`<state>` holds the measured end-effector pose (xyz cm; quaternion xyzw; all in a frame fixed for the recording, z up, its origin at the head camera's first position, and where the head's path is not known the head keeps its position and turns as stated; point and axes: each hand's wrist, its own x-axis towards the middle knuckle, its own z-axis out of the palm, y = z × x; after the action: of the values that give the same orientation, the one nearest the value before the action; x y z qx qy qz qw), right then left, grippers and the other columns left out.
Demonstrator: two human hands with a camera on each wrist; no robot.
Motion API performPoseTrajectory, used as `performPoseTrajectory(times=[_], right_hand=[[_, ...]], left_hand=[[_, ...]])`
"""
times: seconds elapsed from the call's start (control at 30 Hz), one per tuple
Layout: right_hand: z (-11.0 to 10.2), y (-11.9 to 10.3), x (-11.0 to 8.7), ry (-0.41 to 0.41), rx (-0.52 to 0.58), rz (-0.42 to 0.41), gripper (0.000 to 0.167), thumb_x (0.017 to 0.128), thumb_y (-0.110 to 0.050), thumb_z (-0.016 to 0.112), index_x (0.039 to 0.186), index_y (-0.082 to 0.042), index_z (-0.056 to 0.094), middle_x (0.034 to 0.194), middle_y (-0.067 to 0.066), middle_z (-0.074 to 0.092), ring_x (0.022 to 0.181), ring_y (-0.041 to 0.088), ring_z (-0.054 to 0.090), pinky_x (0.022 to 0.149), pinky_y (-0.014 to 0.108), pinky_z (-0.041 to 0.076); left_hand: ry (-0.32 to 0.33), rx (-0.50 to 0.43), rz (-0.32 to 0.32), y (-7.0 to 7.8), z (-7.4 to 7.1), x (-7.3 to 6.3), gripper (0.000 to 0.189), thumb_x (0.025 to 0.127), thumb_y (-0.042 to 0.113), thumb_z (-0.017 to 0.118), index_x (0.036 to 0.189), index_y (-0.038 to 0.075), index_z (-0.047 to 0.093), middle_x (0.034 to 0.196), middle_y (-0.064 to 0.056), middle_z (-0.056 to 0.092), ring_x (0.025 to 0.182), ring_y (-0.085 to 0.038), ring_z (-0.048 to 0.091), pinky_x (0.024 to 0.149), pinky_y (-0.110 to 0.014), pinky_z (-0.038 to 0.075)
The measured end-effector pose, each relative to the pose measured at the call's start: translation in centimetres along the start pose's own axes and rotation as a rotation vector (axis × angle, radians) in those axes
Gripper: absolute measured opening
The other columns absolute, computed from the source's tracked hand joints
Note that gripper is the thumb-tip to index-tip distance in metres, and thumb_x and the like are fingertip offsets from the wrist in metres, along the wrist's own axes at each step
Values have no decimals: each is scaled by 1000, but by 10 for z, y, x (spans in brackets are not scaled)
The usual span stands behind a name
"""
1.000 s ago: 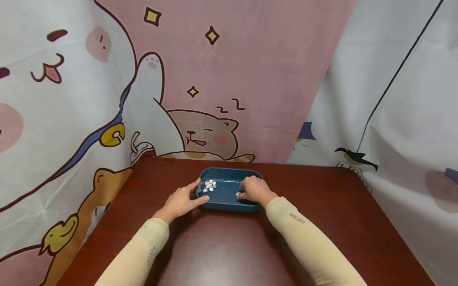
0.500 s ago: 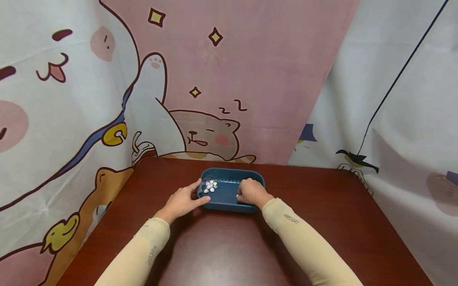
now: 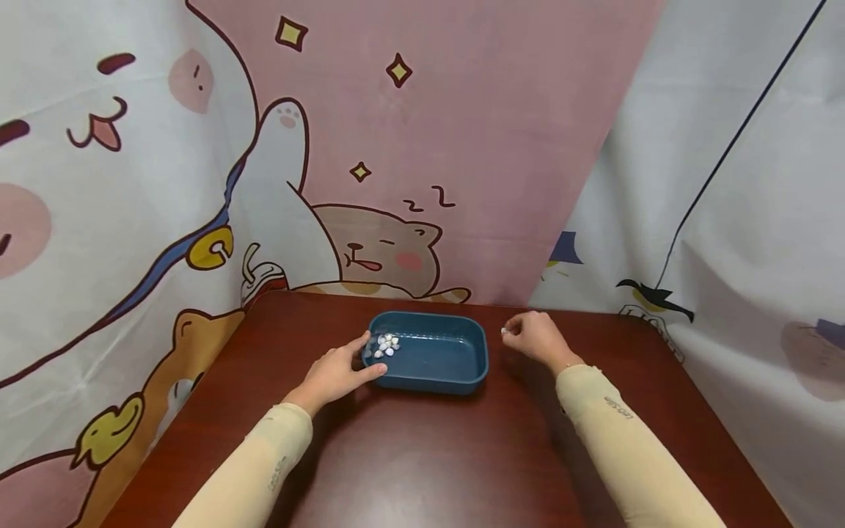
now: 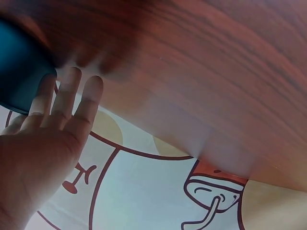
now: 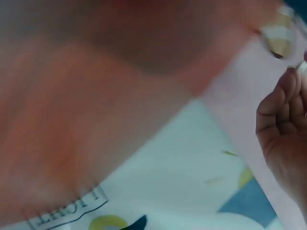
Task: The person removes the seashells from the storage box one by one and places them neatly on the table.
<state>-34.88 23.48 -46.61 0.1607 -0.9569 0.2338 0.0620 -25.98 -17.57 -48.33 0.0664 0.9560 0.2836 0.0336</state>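
Observation:
A dark blue rectangular plastic tray [image 3: 455, 383] sits on the table, with a cluster of small white pebble-like pieces [image 3: 386, 345] at its left end. My left hand [image 3: 333, 374] rests against that end, thumb over the near corner and fingers spread along the outer wall. In the left wrist view its fingers [image 4: 67, 96] look straight beside the tray's wall [image 4: 21, 72]. To the right of the tray, my right hand [image 3: 540, 339] pinches one small white piece [image 3: 505, 331] between thumb and fingertips. The same piece [image 5: 301, 68] shows at the right wrist view's edge.
The reddish-brown wooden table [image 3: 422, 455] runs back to a printed cartoon curtain [image 3: 488, 147]. More of this curtain [image 3: 739, 183] hangs along the right side, and it also covers the left.
My right hand was down in the tray's right end; it has come out and moved right with a white piece pinched in it. My left hand has stayed put.

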Motion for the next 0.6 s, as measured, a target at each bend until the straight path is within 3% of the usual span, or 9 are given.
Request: performPoseTrajectory(times=[0.1,0.17,0.3,0.6], right_hand=[[16,15,-5,-143,-30,-20,20,94,-19,78,105,-3,82,98,10,81,81,17,71,76,41,63],[27,19,-6,-192,-16,-32,22,95,-20,79,108,-3,82,100,10,82,85,18,74,81,43,64],[39,22,-4,-198,28,-14,23,95,-19,79,112,-4,82,106,10,82,95,22,76,87,46,64],[43,29,-1,-210,84,21,25,95,-20,79,115,-5,81,104,8,81,93,19,72,84,42,61]], left_hand=[[-8,2,5,-3,2,0,95,94,66,71,170,22,33,158,-15,58,143,-37,59,116,-65,47],[-12,-4,15,-4,4,-1,96,94,66,71,170,22,32,159,-16,58,144,-37,59,117,-65,47],[-26,-56,19,-3,7,-1,98,93,65,73,171,21,30,160,-17,56,146,-38,57,118,-65,46],[-30,-129,7,-3,4,-3,97,93,58,77,170,19,31,157,-19,59,145,-36,59,119,-62,46]])
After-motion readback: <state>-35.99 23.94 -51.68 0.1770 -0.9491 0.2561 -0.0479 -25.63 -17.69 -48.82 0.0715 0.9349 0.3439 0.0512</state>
